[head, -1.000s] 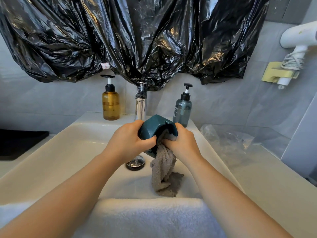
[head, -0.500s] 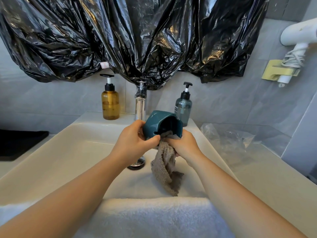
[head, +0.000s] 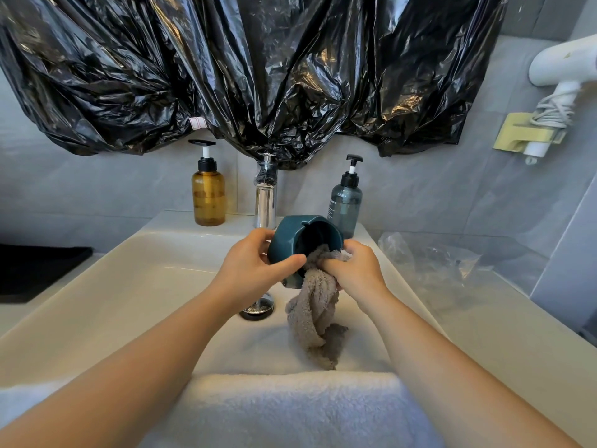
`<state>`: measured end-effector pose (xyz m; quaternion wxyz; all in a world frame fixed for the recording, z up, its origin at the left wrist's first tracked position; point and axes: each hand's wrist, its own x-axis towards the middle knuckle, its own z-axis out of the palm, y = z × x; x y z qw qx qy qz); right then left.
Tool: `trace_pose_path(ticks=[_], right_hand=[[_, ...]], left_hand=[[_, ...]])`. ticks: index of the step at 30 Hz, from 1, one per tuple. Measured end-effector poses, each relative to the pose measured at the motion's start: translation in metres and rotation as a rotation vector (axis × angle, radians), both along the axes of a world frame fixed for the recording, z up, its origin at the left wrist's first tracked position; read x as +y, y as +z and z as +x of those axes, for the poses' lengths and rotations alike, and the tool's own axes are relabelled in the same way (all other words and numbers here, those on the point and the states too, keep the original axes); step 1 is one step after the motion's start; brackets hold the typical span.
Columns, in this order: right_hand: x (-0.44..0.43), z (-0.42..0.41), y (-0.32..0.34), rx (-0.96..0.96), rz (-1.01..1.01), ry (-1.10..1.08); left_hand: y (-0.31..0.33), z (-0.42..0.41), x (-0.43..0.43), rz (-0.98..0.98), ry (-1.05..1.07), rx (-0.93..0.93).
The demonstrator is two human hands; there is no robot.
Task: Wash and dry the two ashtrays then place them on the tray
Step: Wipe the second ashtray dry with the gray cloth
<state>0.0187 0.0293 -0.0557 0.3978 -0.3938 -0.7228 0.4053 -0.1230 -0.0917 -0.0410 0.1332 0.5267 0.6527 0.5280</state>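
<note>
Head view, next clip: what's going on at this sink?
A person is wiping a teal ashtray with a grey cloth over the white sink. The left hand grips the ashtray's outer wall, tilting its opening toward the camera, while the right hand pinches the cloth and pushes it into the bowl; the cloth's tail hangs down to the basin. No water shows at the tap. A white towel lies across the sink's front edge. A second ashtray is not in view.

Soft daylight, sharp centre, wide-angle bending at edges.
</note>
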Motion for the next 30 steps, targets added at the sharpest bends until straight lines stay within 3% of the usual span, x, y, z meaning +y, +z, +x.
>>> trace_pose_path(ticks=[2, 6, 9, 14, 17, 23, 30], right_hand=[[-0.001, -0.002, -0.001, 0.001, -0.003, 0.011], [-0.007, -0.004, 0.006, -0.150, 0.231, -0.027], [-0.010, -0.003, 0.008, -0.217, 0.322, -0.032], [-0.005, 0.001, 0.004, -0.087, 0.126, -0.033], [-0.004, 0.000, 0.002, -0.027, 0.034, -0.039], [-0.012, -0.002, 0.008, -0.245, 0.321, -0.127], [-0.019, 0.000, 0.016, -0.261, 0.498, -0.188]], left_hand=[[0.001, 0.001, 0.000, 0.046, -0.016, 0.010], [0.007, -0.005, -0.002, 0.051, -0.013, 0.199], [0.006, -0.007, -0.002, 0.033, 0.003, 0.215], [-0.001, -0.005, 0.002, -0.012, 0.012, -0.041], [-0.001, -0.002, 0.003, 0.016, 0.003, -0.069], [0.004, -0.006, 0.000, 0.031, -0.029, 0.121], [0.002, -0.006, 0.002, -0.057, 0.137, 0.158]])
